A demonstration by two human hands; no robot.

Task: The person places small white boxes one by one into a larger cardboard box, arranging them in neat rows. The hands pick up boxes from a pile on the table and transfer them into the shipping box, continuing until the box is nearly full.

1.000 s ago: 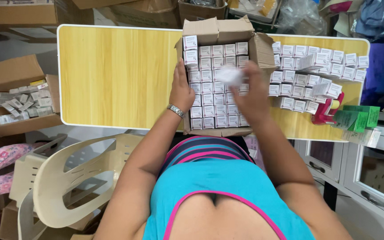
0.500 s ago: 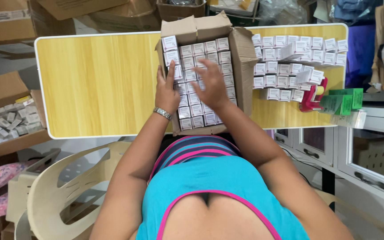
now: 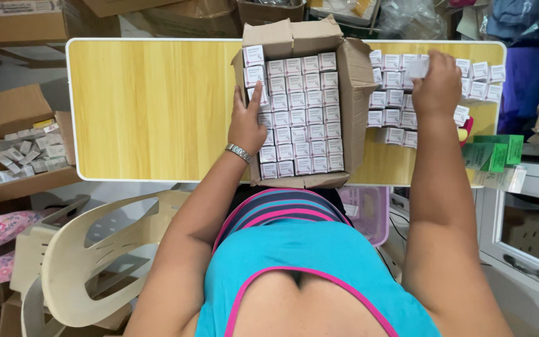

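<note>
Left hand (image 3: 246, 122): flat, fingers spread, resting on small white boxes inside the cardboard carton (image 3: 352, 93), frame centre.
Right hand (image 3: 437, 84): pinching one white box (image 3: 417, 67), upper right, above loose boxes (image 3: 389, 100) on the table (image 3: 151, 106).

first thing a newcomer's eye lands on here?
Probably the open cardboard carton at the middle of the yellow table, packed with neat rows of small white boxes. The left hand rests on the rows at the carton's left side, while the right hand grips one small white box above the loose rows of white boxes laid out on the table to the carton's right.
</note>
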